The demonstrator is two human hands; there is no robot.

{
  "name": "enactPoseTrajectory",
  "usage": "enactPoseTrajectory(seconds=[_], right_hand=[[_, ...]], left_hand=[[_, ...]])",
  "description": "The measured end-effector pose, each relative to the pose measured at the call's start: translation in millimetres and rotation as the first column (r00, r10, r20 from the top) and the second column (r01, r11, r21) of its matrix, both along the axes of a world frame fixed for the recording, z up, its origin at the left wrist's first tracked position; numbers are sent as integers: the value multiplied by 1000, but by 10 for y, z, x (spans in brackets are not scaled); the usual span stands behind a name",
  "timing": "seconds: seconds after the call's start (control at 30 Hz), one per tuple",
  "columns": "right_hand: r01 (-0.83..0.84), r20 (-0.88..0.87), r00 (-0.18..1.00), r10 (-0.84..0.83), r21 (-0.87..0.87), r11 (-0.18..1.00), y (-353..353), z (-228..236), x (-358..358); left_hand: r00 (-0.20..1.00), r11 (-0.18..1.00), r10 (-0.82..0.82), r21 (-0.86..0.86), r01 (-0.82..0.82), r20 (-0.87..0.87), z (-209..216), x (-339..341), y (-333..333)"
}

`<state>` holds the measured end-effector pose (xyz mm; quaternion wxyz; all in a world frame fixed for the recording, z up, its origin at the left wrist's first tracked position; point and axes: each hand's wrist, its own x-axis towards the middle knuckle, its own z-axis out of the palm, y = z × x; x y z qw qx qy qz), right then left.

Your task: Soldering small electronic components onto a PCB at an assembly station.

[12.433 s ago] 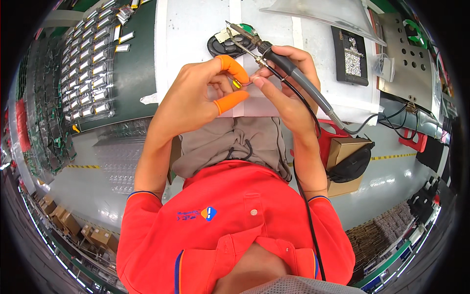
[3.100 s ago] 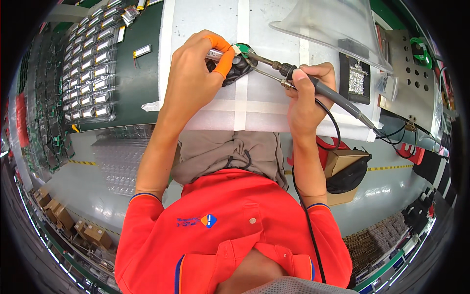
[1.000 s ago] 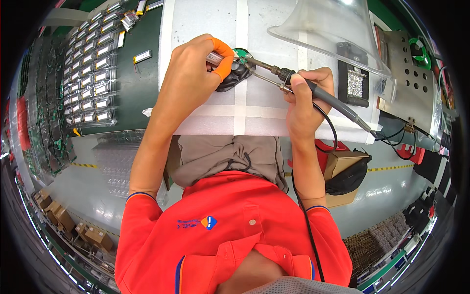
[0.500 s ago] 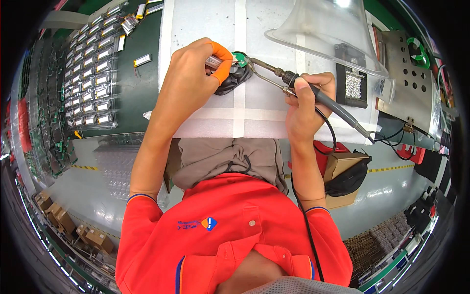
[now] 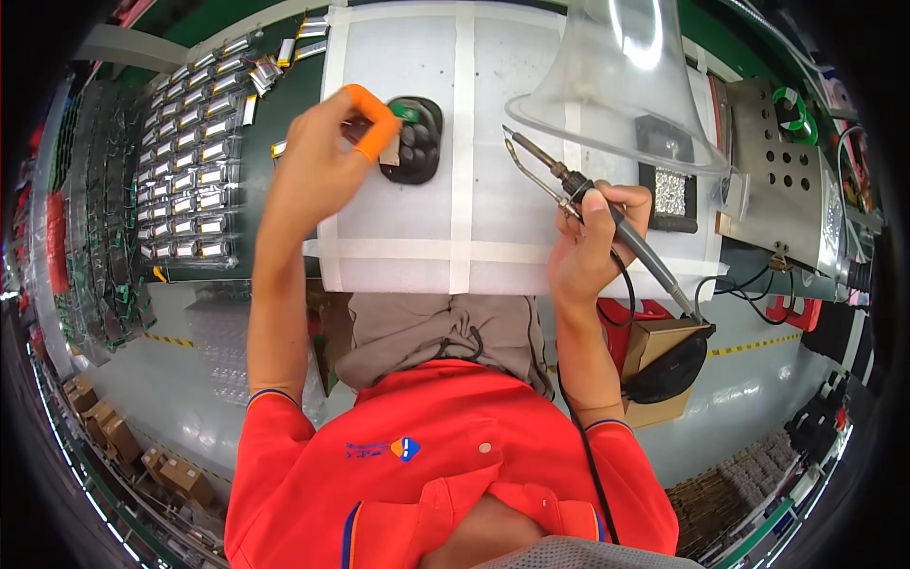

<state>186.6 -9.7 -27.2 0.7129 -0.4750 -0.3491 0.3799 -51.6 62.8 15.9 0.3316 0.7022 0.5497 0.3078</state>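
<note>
Soldering seems underway, the right hand (image 5: 586,254) gripping the iron (image 5: 647,254) (left hand (image 5: 318,161): cannot tell its grip); next likely needs a steady board (image 5: 408,111).

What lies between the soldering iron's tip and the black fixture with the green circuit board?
In the head view, a pale tape strip on the white mat separates the soldering iron and black fixture.

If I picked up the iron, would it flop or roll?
The iron probably wouldn't flop: its grey handle and metal front look straight and stiff. Laid down, it might want to roll, since the handle looks round, but the thin tube alongside could stop it.
</note>
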Motion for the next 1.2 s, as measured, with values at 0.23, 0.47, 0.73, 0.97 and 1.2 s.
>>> enactPoseTrajectory(seconds=[0.23,0.47,0.73,0.97,1.2], right_hand=[[9,-33,999,-9,12,1000,36,20,-9],[-6,-61,998,8,35,999,64,45,22],[-19,-106,994,16,-33,999,-33,-23,15],[11,-148,989,-27,-105,994,29,58,-50],[116,-193,969,-153,-191,975,25,-13,-60]], left_hand=[[991,989,133,68,-134,20,276,-678,734],[967,982,188,19,-188,-173,403,-749,2044],[599,653,744,135,-745,-295,1,-687,3103],[577,803,569,245,-543,-586,-120,-531,3522],[676,935,319,104,-339,-665,-168,-418,4296]])
